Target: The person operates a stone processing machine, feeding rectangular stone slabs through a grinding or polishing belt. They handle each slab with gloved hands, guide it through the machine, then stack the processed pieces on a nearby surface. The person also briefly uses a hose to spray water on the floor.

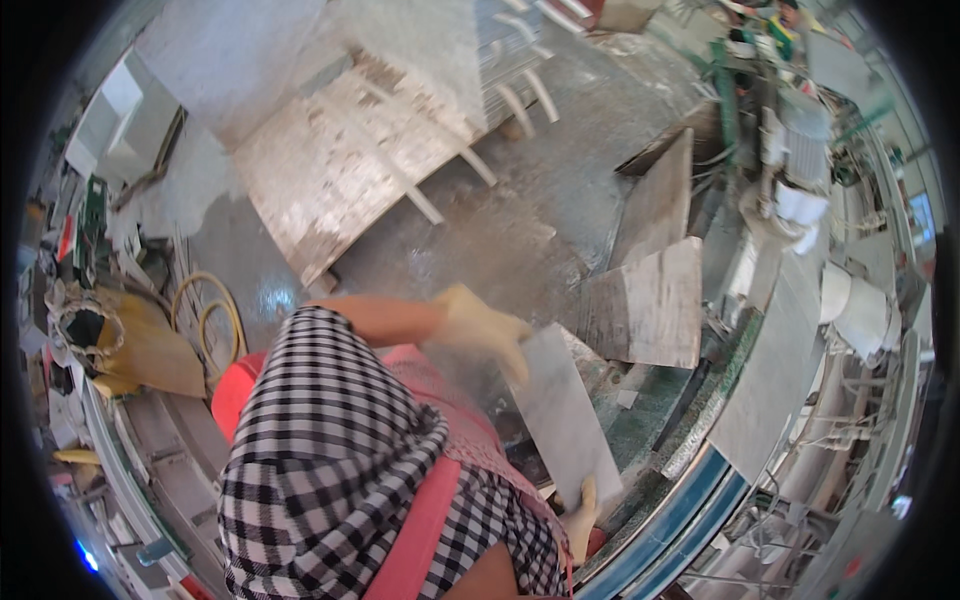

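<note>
A pale grey-white rectangular stone slab (pixel 566 405) is tilted in front of my body. My left hand (pixel 482 328), in a cream glove and slightly blurred, grips the slab's upper left end. At the opposite, lower end my right hand (pixel 581 517), gloved the same way, has its fingers against the slab's face and closes on the edge. Part of that hand is hidden by my pink apron (pixel 470 430). My checkered sleeve (pixel 320 400) fills much of the lower left.
To the right runs a machine bed with a blue rail (pixel 690 510) and a long grey slab (pixel 775 370). Weathered boards (pixel 650 305) lean beyond my slab. Across the wet floor stands a stained platform (pixel 350 150) with pale strips. A yellow hose (pixel 215 290) lies left; a person (pixel 785 35) is far right.
</note>
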The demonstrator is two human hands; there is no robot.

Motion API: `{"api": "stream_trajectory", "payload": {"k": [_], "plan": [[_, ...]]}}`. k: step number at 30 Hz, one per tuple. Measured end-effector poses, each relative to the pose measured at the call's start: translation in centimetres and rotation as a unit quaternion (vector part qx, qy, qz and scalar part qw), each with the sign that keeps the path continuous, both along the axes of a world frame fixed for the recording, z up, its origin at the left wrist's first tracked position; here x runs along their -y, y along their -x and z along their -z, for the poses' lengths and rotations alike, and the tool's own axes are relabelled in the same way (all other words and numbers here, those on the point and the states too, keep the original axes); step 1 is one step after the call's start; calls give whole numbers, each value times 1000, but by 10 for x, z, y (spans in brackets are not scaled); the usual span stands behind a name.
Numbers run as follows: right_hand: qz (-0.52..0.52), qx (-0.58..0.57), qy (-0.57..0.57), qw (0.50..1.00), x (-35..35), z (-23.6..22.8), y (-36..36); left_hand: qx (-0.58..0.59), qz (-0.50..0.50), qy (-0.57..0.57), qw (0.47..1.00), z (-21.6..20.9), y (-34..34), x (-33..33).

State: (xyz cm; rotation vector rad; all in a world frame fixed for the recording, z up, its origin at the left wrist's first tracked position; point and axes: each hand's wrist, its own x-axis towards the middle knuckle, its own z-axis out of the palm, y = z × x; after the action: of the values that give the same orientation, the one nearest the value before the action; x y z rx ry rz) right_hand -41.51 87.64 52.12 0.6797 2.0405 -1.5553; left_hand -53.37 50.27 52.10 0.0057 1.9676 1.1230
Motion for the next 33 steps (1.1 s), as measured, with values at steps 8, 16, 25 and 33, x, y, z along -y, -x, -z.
{"api": "stream_trajectory", "payload": {"k": [8,16,25,33], "plan": [[-70,-4,175,982,281,-10,127,29,-358,-103,928,9,-99,252],[-366,-13,170,915,479,-18,236,-62,-532,-185,824,-10,-151,380],[-401,-96,233,881,619,-29,420,-24,-624,-108,774,-52,11,472],[-365,-181,233,883,685,-104,630,-102,-597,-46,794,-87,208,550]]}}
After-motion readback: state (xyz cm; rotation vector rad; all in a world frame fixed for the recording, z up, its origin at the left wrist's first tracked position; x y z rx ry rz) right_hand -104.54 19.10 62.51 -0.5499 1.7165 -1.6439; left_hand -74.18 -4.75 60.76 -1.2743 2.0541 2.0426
